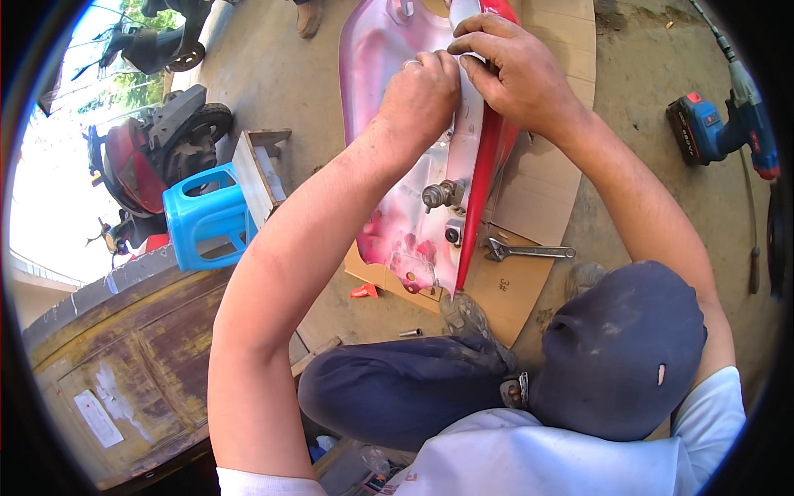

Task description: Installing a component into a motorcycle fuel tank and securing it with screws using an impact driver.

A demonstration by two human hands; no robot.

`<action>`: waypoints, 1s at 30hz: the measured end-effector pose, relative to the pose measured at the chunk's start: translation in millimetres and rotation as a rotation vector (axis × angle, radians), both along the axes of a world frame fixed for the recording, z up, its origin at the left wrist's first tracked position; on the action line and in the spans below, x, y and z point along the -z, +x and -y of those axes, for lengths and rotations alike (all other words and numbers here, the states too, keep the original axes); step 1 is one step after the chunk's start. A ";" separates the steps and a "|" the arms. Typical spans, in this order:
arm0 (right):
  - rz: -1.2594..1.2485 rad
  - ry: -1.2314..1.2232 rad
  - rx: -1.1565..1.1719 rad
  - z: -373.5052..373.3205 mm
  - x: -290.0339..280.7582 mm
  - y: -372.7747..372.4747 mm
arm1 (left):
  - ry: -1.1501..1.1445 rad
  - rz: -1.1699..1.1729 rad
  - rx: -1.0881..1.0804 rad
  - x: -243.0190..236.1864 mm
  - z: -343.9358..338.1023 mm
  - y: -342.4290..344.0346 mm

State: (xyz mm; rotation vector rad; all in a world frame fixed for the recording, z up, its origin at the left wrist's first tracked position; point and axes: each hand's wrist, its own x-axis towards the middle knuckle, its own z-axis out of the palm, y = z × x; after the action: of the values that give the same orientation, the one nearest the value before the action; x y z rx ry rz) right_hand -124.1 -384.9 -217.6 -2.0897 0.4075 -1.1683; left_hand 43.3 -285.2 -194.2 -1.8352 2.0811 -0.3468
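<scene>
A red and pink motorcycle fuel tank (389, 223) lies upside down on flattened cardboard (538, 190) on the concrete ground. Both of my hands work at its upper part. My left hand (420, 95) is closed in a fist against the tank's white underside, a ring on one finger. My right hand (513, 70) presses down beside it, fingers curled on a white strip along the tank's edge. What either hand grips is hidden under the fingers. A metal fuel tap (442, 195) sticks out of the tank below my hands.
An adjustable wrench (529, 250) lies on the cardboard right of the tank. A blue cordless drill (724, 132) rests on the ground at right. A blue plastic stool (207, 219) and a red scooter (141, 161) stand at left, an old wooden box (124, 364) lower left.
</scene>
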 end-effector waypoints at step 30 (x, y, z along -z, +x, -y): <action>0.088 -0.063 -0.020 -0.2 7.2 -5.9 | 0.165 -0.163 -0.206 -19.5 7.4 9.5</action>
State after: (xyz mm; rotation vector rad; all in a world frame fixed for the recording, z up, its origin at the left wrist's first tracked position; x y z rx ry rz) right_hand -129.9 -384.7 -224.8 -2.0826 0.3119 -1.2715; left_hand 52.9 -292.6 -174.7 -2.0106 1.9315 0.0267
